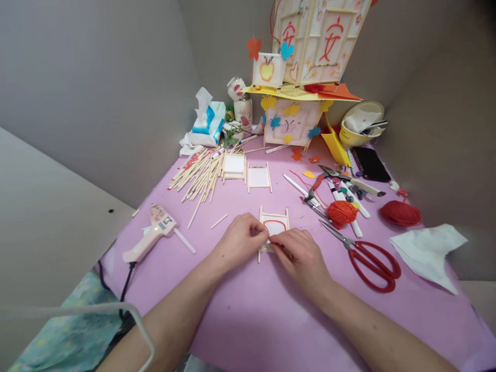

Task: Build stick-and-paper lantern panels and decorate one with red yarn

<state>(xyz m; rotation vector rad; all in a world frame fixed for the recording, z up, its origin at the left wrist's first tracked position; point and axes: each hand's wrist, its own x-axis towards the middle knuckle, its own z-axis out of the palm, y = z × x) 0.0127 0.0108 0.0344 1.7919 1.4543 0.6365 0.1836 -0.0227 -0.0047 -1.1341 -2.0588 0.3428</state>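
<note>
A small wooden-stick frame with a white paper panel (276, 228) lies on the purple-covered table, under my fingertips. Across its panel curves a piece of red yarn (275, 221), shaped like an open loop. My left hand (246, 237) pinches one end of this yarn at the frame's left side. From the right, my right hand (300, 252) has thumb and fingers closed at the yarn's other end, close to the left fingertips. The lower part of the frame is partly covered by my fingers.
A glue gun (153, 232) lies left, a pile of thin sticks (203, 173) behind it. Two similar frames (259, 177) sit further back. Red-handled scissors (364, 253), an orange-red yarn ball (342, 212) and pens lie right. A decorated paper lantern house (294, 119) stands at the back.
</note>
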